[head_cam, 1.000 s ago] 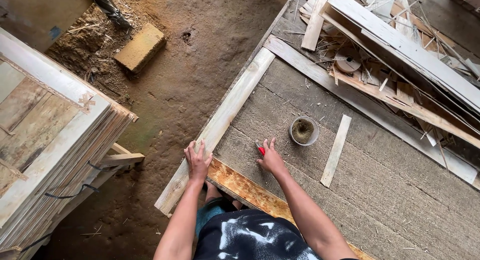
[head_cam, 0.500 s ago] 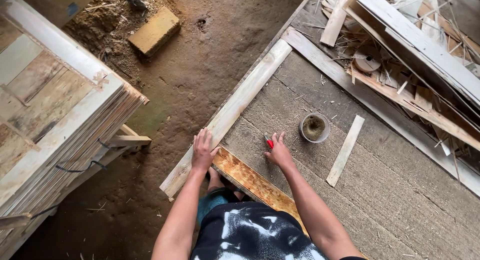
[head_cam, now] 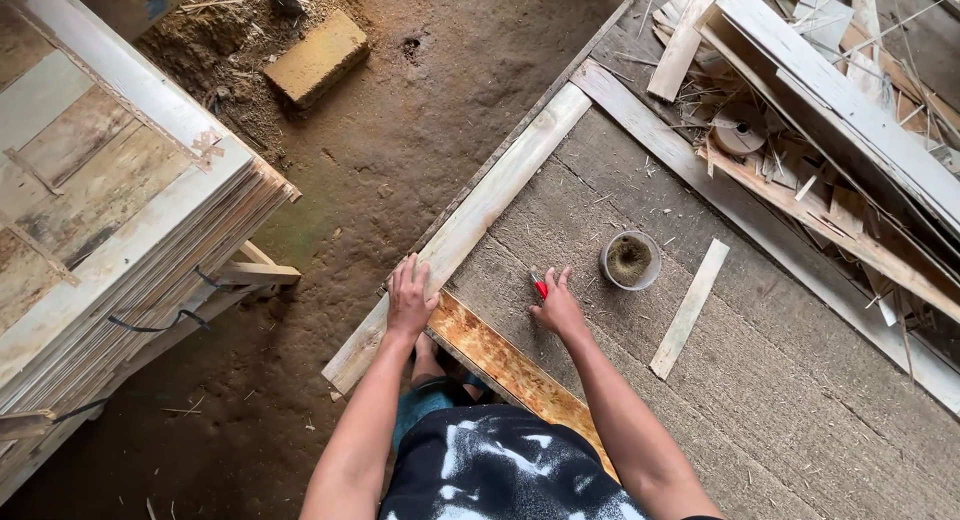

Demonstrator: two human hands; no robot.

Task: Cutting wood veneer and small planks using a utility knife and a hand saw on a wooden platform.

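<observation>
1. Hands at lower centre of the frame, both arms reaching up from the bottom edge.
2. Left hand (head_cam: 409, 298): flat, fingers spread, palm down on the pale plank (head_cam: 470, 225) that runs diagonally from lower left toward upper centre. Nothing gripped.
3. Right hand (head_cam: 558, 305): fingers curled around a small red-handled tool (head_cam: 540, 285); only the red end shows past the fingers, so the tool's kind cannot be told. Hand rests on the grey board (head_cam: 760, 380).
4. Orange-brown plank (head_cam: 500, 365) lies between the two hands, just below them, slanting toward lower right.
5. Small round tin (head_cam: 630, 260) sits on the grey board just right of the right hand, not touching it.
6. Short pale strip (head_cam: 689, 308) lies right of the tin, apart from it.
7. Stack of panels (head_cam: 110, 210) fills the left side.
8. Pile of scrap wood (head_cam: 830, 110) occupies the upper right.
9. Yellowish block (head_cam: 315, 58) on the dirt floor (head_cam: 400, 120), upper left of centre.
</observation>
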